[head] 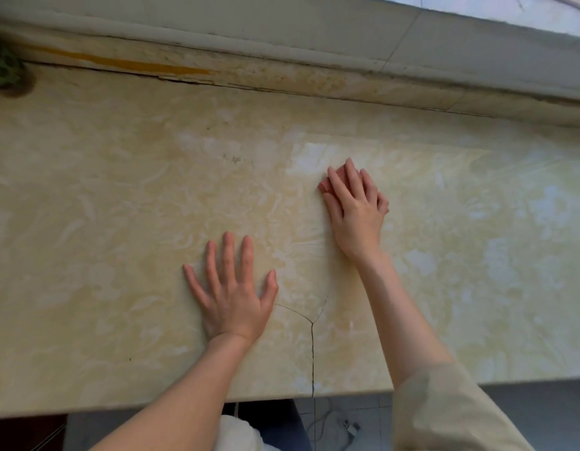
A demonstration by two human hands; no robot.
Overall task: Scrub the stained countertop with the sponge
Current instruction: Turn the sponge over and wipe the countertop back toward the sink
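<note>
Sponge (326, 186), pink, sits under our right hand (356, 216) mid-worktop (119, 222). It's mostly covered, so we can't tell its long axis. Right fingers (340, 188) lie straight and close together, pressing it flat, not curled round it. Left hand (231, 294) is flat on the worktop, fingers spread wide, holding nothing, nearer the front edge. Dark specks (235, 157) lie left of the sponge and slightly further back; we judge the next stroke goes leftward. No readable brands, labels or writing.

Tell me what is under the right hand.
A pink sponge, pressed on the countertop by the right hand. Only its edge shows by the fingers; the rest is covered.
</note>
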